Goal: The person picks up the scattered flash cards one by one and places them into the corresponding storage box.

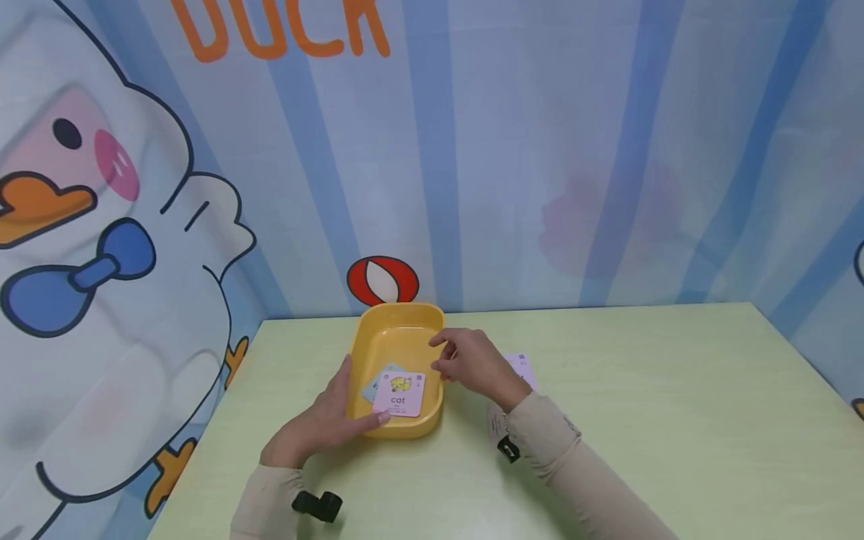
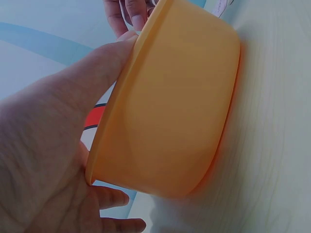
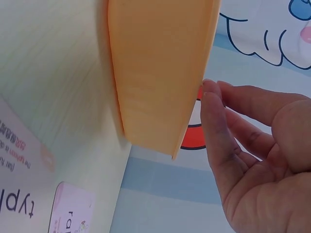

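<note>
A yellow tray (image 1: 405, 337) sits on the bench (image 1: 641, 450), ahead of the person at about twelve o'clock. Inside, toward its six o'clock end, lies a pink card (image 1: 400, 405) printed with a yellow animal and the word "cat". A blue card (image 1: 370, 388) pokes out from under it at ten o'clock, most of its face covered.

The left hand (image 1: 317, 424) grips the tray at eight o'clock, thumb over the rim and fingers along the outside wall. The thumb tip reaches the pink card's seven o'clock corner; whether it presses there cannot be told. The right hand (image 1: 472, 364) is at the tray's three o'clock edge, fingers loosely bent and apparently holding nothing. Whether its fingertips touch the rim is unclear.

On the bench, at four o'clock from the tray, a purple card (image 1: 522, 369) and a pale card (image 1: 496, 424) are partly hidden by the right hand and sleeve (image 1: 580, 472). The right wrist view cuts their words to "ra" and "typ".
</note>
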`<action>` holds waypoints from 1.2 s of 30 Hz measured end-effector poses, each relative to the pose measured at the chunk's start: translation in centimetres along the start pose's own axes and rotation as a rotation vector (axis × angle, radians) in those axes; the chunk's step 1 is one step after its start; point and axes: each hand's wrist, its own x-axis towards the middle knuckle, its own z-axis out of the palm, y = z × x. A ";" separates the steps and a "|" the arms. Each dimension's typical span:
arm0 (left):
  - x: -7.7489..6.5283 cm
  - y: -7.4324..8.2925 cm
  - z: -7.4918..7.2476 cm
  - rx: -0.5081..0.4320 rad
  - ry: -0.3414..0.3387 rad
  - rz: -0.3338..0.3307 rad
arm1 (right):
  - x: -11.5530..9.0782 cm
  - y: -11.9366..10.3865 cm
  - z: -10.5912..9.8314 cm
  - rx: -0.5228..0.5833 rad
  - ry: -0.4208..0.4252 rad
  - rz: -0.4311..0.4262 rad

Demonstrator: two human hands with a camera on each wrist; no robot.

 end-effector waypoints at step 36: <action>-0.3 0.2 -0.3 -0.007 -0.016 -0.010 | -4.5 5.3 -4.3 -0.159 -0.093 0.013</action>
